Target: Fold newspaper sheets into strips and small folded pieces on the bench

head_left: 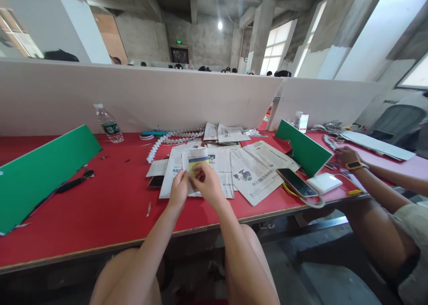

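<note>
Bare forearms [240,238] nearest, two of them, reaching up over two bent knees [115,269] to the bench edge. Printed sheet [191,157] between the hands, above newsprint: thin, pale, rectangular, with a yellow panel and blue band. Its lower end lies at the fingers; the upper part extends beyond them, away from the body.

Left hand [179,189]: fingers closed in a pinch on the lower left edge, thumb uppermost. Right hand [207,183]: fingers bent inward over the lower right of the yellow panel, gap small; whether they grip the paper, cannot tell.

Beneath and right, matte grey-white newspapers [257,175], creased, overlapping; exact count unclear. Farther back, folded papers [230,133] and white zigzag chains [157,150], pleated, ridged; number uncertain where they overlap. Left of the newsprint, one slim pointed metal tool [149,209] and one black tool [76,183], elongated.

Two flat green boards [47,175], smooth, tilted, one at each side. One clear, ribbed plastic bottle [109,124] with green label, upright by the pale partition [133,95]. To the right, one dark glossy phone [297,183] beside one white rounded box [324,183]. Bench [113,189] surface red, smooth, front edge brownish. At far right, a co-worker's wrist wears one orange-cased watch [355,165].
</note>
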`<state>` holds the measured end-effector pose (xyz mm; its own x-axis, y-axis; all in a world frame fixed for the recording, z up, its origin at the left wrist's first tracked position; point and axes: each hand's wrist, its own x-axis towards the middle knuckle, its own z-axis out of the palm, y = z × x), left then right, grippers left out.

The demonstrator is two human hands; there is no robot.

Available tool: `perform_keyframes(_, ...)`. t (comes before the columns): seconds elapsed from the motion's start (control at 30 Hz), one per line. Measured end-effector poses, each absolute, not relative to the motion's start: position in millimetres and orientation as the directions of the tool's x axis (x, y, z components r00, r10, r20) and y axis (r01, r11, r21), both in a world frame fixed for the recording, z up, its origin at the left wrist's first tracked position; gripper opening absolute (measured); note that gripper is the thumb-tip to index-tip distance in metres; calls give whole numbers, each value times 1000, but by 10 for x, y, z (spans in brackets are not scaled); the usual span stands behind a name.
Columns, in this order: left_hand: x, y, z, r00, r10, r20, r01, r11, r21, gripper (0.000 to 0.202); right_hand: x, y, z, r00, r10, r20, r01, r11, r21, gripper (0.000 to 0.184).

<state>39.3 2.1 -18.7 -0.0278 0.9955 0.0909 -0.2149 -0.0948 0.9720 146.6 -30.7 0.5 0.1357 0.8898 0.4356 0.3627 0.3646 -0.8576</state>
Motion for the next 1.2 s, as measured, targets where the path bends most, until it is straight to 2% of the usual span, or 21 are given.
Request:
perform_keyframes(0.07,375,5,-157,-28,992,124,-153,-127,980,35,1543,-298,33,347,812,470,377,338,-862,24)
perform_keyframes(0.13,371,-22,-123,13,987,162,-124,-159,979,34,1644,-300,71,500,765,406,264,312,-912,39)
perform_keyframes(0.2,384,-53,-94,94,977,194,-145,-179,973,34,1736,-309,107,455,855,248,24,267,-963,48)
perform_keyframes(0.27,411,-81,-76,167,965,204,-195,-170,966,34,1787,-321,129,289,947,141,-172,196,-965,43)
perform_keyframes(0.3,428,-95,-72,184,962,200,-204,-162,965,34,1794,-325,133,232,965,127,-231,181,-956,39)
perform_keyframes(0.37,462,-121,-72,183,965,188,-184,-155,971,32,1775,-324,127,233,962,140,-284,205,-936,35)
perform_keyframes(0.5,507,-159,-86,201,959,200,-184,-164,969,30,1701,-284,73,362,924,124,-251,224,-942,35)
perform_keyframes(0.77,527,-146,-133,246,943,225,-175,-185,967,34,1685,-247,-4,390,913,119,-248,229,-941,38)
perform_keyframes(1.03,412,50,-262,227,953,199,105,-228,968,18,1810,-238,-66,375,910,178,67,165,-984,25)
perform_keyframes(1.1,413,113,-321,218,954,207,92,-232,968,14,1826,-225,-92,351,921,170,75,153,-985,23)
perform_keyframes(1.2,471,173,-395,147,964,222,-8,-223,975,20,1818,-210,-113,319,932,170,64,158,-985,22)
